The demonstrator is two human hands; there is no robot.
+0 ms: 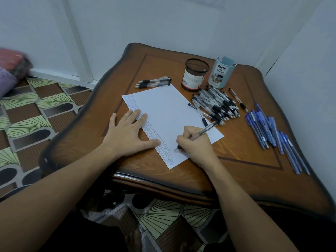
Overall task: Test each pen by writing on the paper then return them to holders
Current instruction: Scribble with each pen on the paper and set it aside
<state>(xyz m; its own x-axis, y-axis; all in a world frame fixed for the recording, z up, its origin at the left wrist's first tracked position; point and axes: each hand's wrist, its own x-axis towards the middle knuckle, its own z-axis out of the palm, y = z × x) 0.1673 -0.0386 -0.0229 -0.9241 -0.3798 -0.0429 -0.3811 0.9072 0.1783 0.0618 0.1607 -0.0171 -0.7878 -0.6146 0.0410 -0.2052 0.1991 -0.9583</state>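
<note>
I see the desk (245, 170) with white paper (163, 110) lying mid-desk and skewed, with small blue script down its left edge. The clear pen pile (218, 104) overlaps its right edge. Bare wood shows near right. Left hand (127, 135) lies flat on the paper. Right hand (196, 144) fingers (183, 138) are curled round a clear pen (205, 130), tip on the paper.

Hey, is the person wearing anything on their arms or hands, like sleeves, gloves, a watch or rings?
No. The left forearm and right forearm are bare to the frame's edge, no sleeves showing. The left hand and right hand are ungloved, with no watch, bracelet or ring in view.
</note>
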